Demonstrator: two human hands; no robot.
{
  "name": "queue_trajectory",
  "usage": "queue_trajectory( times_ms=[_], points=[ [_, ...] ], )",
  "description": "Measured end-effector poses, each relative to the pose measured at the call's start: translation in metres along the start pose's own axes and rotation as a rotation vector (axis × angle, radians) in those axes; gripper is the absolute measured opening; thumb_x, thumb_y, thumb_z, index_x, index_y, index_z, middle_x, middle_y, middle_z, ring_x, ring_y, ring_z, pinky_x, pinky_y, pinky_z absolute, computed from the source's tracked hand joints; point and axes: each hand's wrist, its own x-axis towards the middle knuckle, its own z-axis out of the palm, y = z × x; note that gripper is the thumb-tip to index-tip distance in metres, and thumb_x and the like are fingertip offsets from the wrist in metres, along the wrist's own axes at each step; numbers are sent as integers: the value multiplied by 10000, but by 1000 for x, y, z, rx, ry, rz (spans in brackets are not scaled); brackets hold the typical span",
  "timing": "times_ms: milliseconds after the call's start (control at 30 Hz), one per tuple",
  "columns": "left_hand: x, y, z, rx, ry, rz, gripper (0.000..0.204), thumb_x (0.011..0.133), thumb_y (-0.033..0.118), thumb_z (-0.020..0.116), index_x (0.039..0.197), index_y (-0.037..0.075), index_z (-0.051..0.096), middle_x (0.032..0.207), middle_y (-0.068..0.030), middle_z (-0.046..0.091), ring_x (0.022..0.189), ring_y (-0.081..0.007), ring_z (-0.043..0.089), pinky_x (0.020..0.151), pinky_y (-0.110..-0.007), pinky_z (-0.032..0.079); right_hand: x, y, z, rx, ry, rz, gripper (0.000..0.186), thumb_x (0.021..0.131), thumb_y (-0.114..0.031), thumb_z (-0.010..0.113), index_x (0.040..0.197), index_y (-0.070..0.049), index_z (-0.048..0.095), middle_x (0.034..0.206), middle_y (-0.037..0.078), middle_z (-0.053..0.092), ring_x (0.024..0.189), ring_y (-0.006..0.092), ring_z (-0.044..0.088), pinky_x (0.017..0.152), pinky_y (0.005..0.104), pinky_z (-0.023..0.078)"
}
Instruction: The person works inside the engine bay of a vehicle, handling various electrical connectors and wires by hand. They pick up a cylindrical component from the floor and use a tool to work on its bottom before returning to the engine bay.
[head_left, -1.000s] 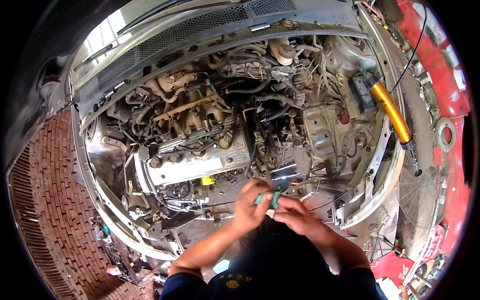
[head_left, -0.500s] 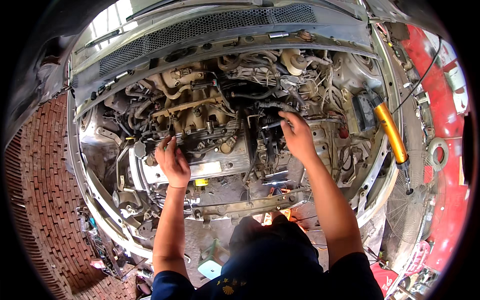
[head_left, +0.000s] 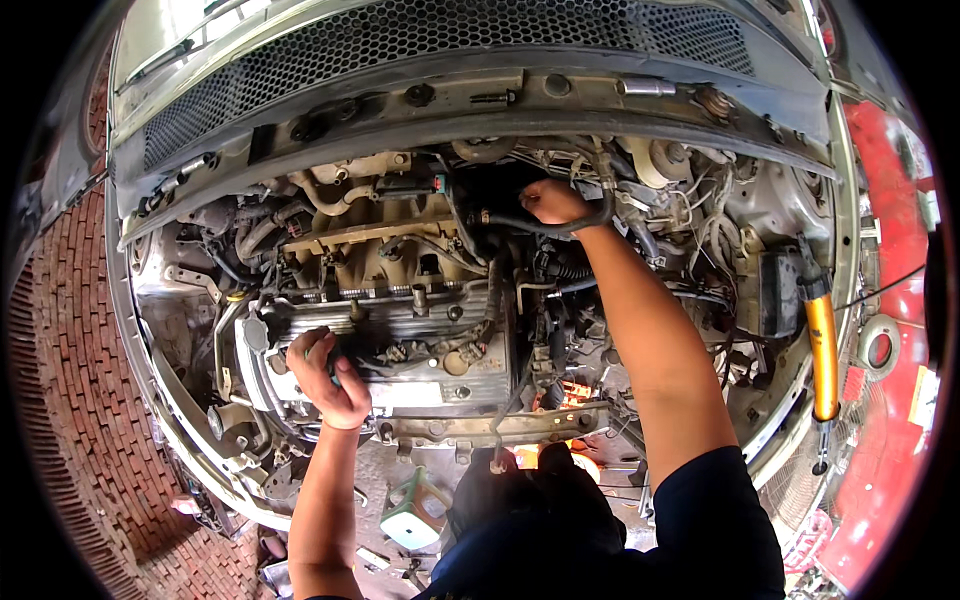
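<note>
Hose, black rubber (head_left: 537,226): rear of engine bay, beside right hand (head_left: 556,200); likely light, springy, perhaps greasy; best gripped mid-bend. Right hand: fingers curled, grip cannot be told. Left hand (head_left: 333,378): loosely spread, at valve cover (head_left: 410,393); probably rigid, heavy, best held by edges.

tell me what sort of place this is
Probably a car repair workshop: the engine lies exposed, the right hand is beside a black hose, and an orange tool-like cylinder is at the right.
</note>
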Motion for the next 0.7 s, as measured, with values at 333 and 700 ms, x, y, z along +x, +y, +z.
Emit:
queue_trajectory(
  times_ms=[333,700],
  points=[
    [2,-1,5,26,11,7,336,1019,251,509,1151,-45,597,1157,-254,615,1060,-392,590,949,-488,458,28,-23,7,0,-272,38,311,888,-311,754,1035,-37,774,939,204,757,868,348,724,797,466,542],
    [0,-5,10,38,14,19,385,1061,324,482,1192,-31,556,1185,-244,594,1074,-375,581,964,-485,449,30,-5,14,158,-260,-59,341,922,-324,742,1082,-23,752,932,202,760,901,339,731,809,442,539]
  ],
)
